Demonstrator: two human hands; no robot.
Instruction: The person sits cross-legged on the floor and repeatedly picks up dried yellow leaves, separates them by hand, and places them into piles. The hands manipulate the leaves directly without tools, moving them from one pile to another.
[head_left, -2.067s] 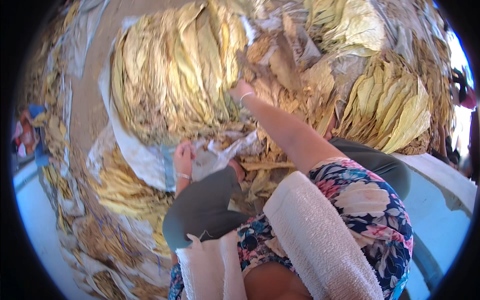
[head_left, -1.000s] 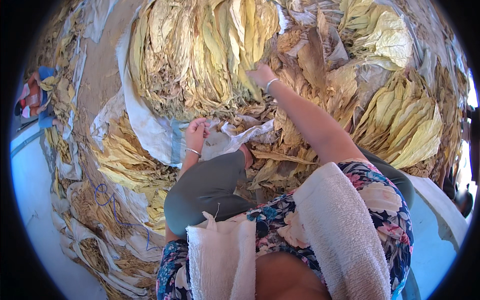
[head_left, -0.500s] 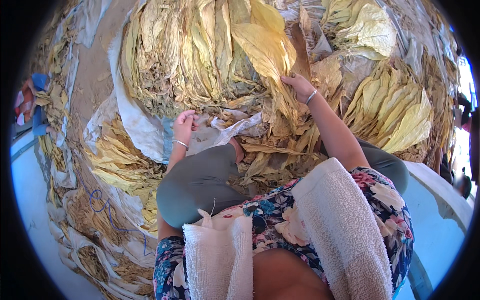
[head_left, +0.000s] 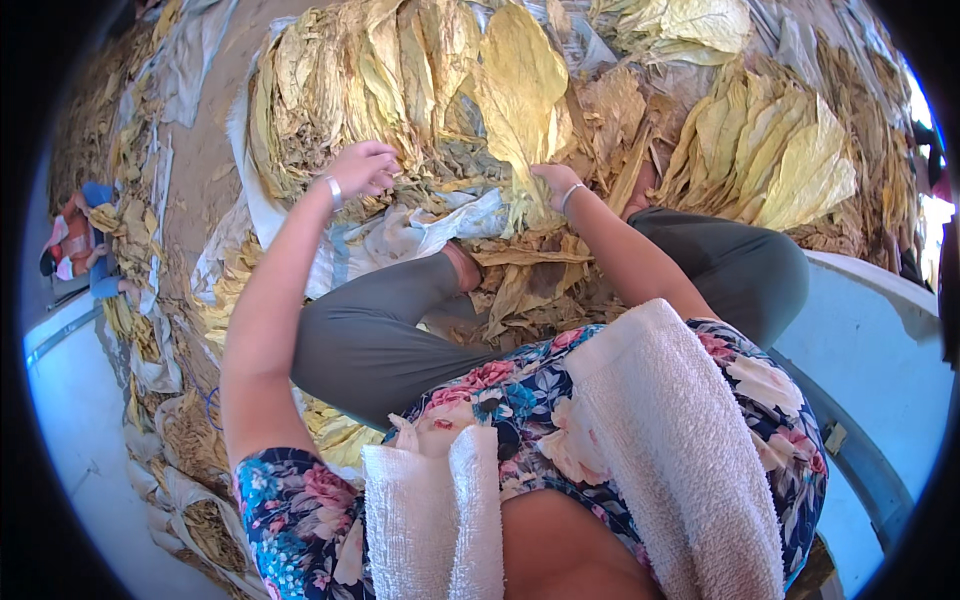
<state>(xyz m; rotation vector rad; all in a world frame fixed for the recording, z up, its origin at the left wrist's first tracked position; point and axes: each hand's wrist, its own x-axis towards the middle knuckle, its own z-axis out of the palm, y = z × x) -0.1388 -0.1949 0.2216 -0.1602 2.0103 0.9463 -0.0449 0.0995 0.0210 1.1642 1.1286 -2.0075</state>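
A broad yellow dried tobacco leaf (head_left: 522, 85) stands upright, its narrow stem end pinched in my right hand (head_left: 556, 186). Behind it and to the left lies a large row of dried tobacco leaves (head_left: 345, 85), packed side by side. My left hand (head_left: 362, 170) hovers over the near edge of this row, palm down. Its fingers are loosely bent, and I see nothing held in them. A bracelet circles each wrist.
At the right lies a fanned bundle of yellow leaves (head_left: 765, 150), with another pale bundle (head_left: 680, 28) farther back. Crumpled leaf scraps (head_left: 540, 285) lie between my legs. White sheeting (head_left: 405, 230) runs beneath the row. Another person (head_left: 75, 240) shows at the far left.
My left hand has risen from beside my knee to the leaf row. My right hand has shifted left with the leaf, which now stands more upright and faces me.
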